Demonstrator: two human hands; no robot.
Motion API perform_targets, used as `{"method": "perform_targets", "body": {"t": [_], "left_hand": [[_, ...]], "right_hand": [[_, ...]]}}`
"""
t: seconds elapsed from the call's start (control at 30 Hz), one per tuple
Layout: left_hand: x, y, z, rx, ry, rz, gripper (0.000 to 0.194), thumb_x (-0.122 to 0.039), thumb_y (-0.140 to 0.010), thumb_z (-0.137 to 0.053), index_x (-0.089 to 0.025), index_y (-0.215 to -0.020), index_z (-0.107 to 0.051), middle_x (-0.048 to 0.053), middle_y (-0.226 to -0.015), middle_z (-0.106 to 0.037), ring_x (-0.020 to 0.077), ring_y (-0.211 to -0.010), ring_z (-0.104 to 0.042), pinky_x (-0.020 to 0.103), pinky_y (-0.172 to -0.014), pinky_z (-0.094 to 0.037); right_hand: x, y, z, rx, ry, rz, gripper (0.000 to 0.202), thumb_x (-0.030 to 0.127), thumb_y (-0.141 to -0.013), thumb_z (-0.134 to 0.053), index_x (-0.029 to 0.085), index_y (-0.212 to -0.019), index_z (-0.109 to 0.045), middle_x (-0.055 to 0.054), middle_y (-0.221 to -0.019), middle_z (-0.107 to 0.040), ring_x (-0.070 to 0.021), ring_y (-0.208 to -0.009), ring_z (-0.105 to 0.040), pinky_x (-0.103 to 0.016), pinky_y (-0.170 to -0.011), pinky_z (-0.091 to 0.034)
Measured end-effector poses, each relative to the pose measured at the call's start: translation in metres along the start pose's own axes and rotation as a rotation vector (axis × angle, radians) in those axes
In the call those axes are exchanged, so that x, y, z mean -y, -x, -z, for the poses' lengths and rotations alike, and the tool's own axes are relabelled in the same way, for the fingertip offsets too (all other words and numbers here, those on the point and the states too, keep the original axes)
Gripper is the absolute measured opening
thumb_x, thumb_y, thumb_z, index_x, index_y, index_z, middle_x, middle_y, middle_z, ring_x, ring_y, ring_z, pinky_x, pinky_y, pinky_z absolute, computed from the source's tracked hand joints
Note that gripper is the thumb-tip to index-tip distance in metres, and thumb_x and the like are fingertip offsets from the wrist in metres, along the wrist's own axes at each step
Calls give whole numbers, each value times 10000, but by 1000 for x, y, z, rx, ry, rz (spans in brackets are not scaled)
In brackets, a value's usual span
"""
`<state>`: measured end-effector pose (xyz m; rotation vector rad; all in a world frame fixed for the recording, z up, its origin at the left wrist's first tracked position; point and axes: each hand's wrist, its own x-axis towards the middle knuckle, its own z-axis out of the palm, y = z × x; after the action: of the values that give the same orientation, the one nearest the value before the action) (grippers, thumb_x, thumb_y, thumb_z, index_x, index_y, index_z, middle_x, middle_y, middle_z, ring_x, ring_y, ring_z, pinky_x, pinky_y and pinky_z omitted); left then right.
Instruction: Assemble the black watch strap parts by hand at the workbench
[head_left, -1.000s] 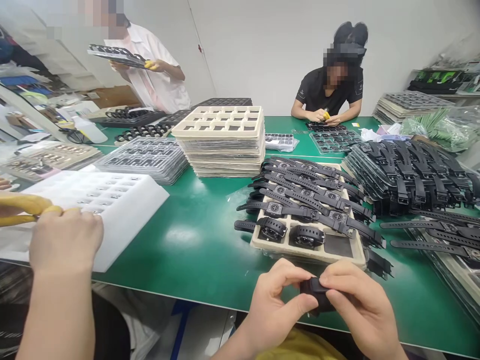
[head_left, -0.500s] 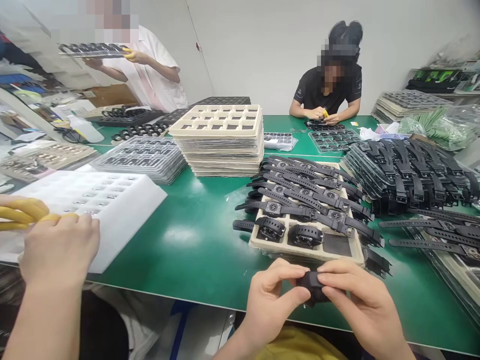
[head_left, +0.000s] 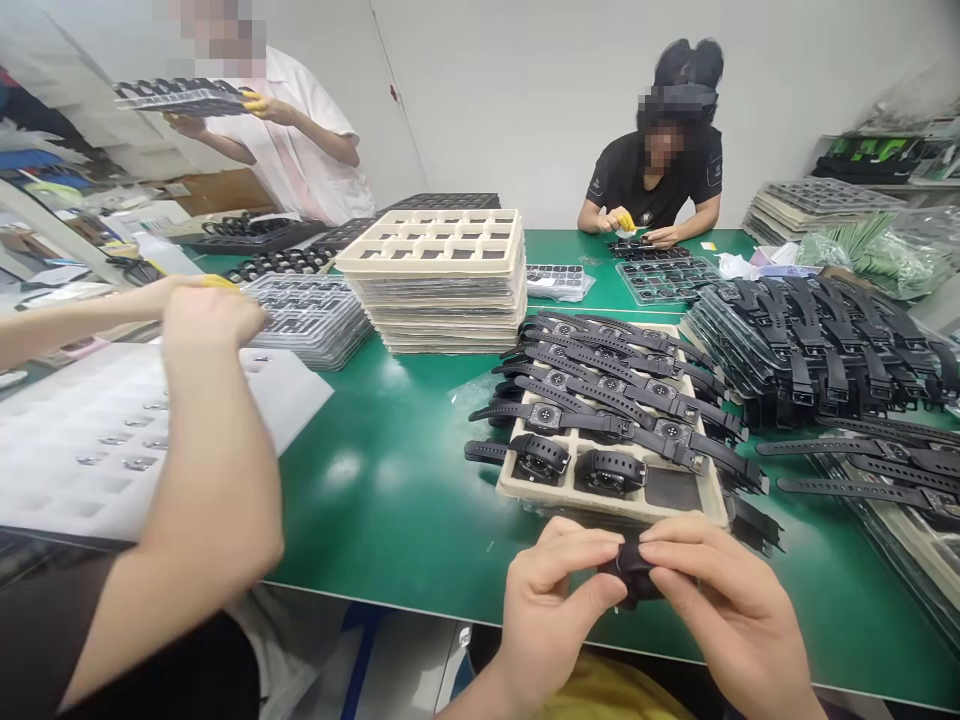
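pinching small black watch (head_left: 630, 578), strap curled, between left hand (head_left: 551, 600), right hand (head_left: 724, 612).

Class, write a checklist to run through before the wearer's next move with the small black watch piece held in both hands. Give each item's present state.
1. Both hands grip the small black watch piece: left hand and right hand pinch it. Ok.
2. Piece held near the green table edge: ok.
3. Free slot in the beige moulded tray: one dark empty compartment shows. Ok.
4. Strap fastened on the piece: cannot tell, fingers hide it.
5. Neighbour's forearm away from the tray: ok.
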<state>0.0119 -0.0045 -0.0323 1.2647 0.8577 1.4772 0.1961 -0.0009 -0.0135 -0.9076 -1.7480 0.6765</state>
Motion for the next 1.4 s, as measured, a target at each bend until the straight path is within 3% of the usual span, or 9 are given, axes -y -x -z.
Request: {"method": "perform_targets", "body": {"t": [0.13, 0.23, 0.4, 0.6, 0.77, 0.87, 1.07, 1.23, 1.4], "left_hand": [[-2, 0, -1, -59, 58, 56, 195, -331, -811, -832, -232, -977, -811, 65, -917, -759, 173, -853, -690, 271, -802, -581], [-2, 1, -4, -33, 171, 142, 218, -326, -821, -823, -209, -999, -781, 64, -949, -754, 171, -872, -712, 250, -804, -595], [-1, 4, -4, 27, 303, 242, 188, -272, -848, -791, -227, -1030, -775, 67, -1020, -739, 142, -723, -708, 215, -582, -615], [-4, -2, 1, 65, 185, 133, 193, -166, -800, -821, -246, -976, -828, 71, -971, -762, 155, -780, -725, 243, -716, -627], [-7, -3, -1, 28, 243, 182, 200, -199, -785, -841, -242, -978, -815, 39, -861, -757, 120, -698, -691, 204, -657, -594], [-5, -2, 0, 48, 135, 140, 193, -177, -769, -846, -228, -954, -821, 63, -897, -772, 145, -751, -713, 225, -700, -589], [-4, -3, 7, 68, -64, -9, 218, -137, -767, -830, -220, -970, -828, 101, -893, -797, 185, -834, -719, 266, -751, -598], [-5, -2, 5, 126, -137, -49, 241, -120, -762, -831, -206, -987, -825, 105, -885, -800, 183, -803, -715, 266, -723, -608], [-1, 0, 6, 68, -181, -68, 222, -138, -789, -812, -204, -1001, -816, 108, -904, -795, 194, -814, -720, 280, -724, -615]], "right_hand": [[1, -1, 5, 48, 33, 19, 287, 100, -944, -624, 301, -1121, -727, -44, -1040, -707, -196, -932, -693, -284, -788, -565], [0, -1, 6, 68, 37, 35, 284, 90, -949, -612, 291, -1122, -715, -42, -1044, -694, -185, -936, -682, -276, -799, -555], [0, 0, 3, 106, 64, 57, 301, 73, -955, -595, 282, -1142, -705, -47, -1068, -676, -175, -972, -677, -254, -819, -557], [-1, 2, 3, 139, 57, 25, 308, 86, -965, -587, 294, -1152, -716, -45, -1056, -671, -170, -951, -685, -235, -767, -569], [-3, 4, 3, 98, 51, -3, 309, 121, -963, -610, 299, -1198, -702, -45, -1066, -711, -186, -966, -691, -255, -798, -576], [-3, 5, 5, 45, 52, 11, 305, 104, -937, -650, 292, -1172, -700, -38, -1060, -745, -194, -975, -698, -278, -842, -573], [-3, 1, 7, 163, 68, 78, 332, 52, -923, -644, 279, -1151, -722, -55, -1057, -750, -201, -964, -698, -308, -813, -575], [-2, -1, 5, 168, 57, 93, 341, 35, -919, -621, 271, -1143, -723, -54, -1058, -757, -197, -922, -701, -300, -770, -580], [-4, 2, 1, 161, 110, 95, 374, 36, -916, -620, 272, -1182, -735, -54, -1086, -752, -197, -956, -698, -283, -790, -598]]}}
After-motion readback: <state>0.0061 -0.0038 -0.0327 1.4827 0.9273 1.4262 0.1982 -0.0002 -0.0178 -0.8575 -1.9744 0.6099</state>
